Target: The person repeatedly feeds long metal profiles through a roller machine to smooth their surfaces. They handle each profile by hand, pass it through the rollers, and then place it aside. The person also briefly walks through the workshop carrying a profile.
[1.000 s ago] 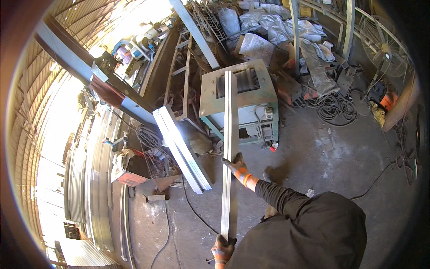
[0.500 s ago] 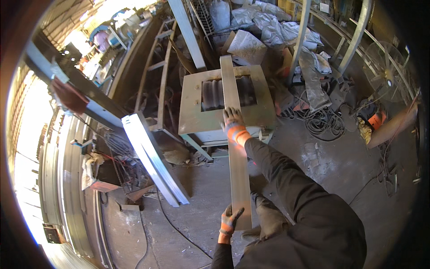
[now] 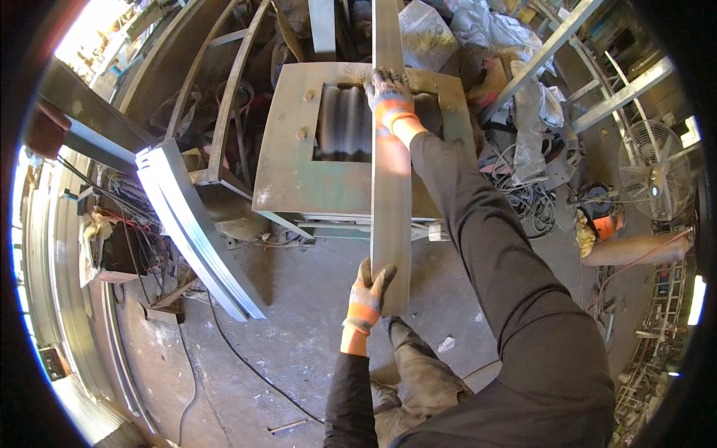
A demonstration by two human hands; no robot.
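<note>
A long, flat-sided metal bar (image 3: 391, 201) lies lengthwise across a boxy green-grey machine (image 3: 314, 179). A ribbed cylinder (image 3: 347, 123), blurred along its length, shows in the machine's top opening beside the bar. My right hand (image 3: 390, 97), in a grey and orange glove, rests palm down on the bar above that opening, fingers stretched over its top. Nearer to me, my left hand (image 3: 366, 299), gloved alike, grips the bar's left edge close to its near end, thumb over the top. Its fingers underneath are hidden. The bar's far end runs out of the picture.
Shiny metal profiles (image 3: 198, 231) lean left of the machine. A metal frame (image 3: 216, 112) stands behind them. Coiled cables (image 3: 526, 205) lie to the right, near a caged fan (image 3: 653, 172) and an orange power tool (image 3: 605, 216). A black cable (image 3: 254, 366) crosses the floor.
The bar has slid forward, away from me, across the machine. Both hands have moved forward with it, my right from the opening's front edge to over it. The view has shifted too.
</note>
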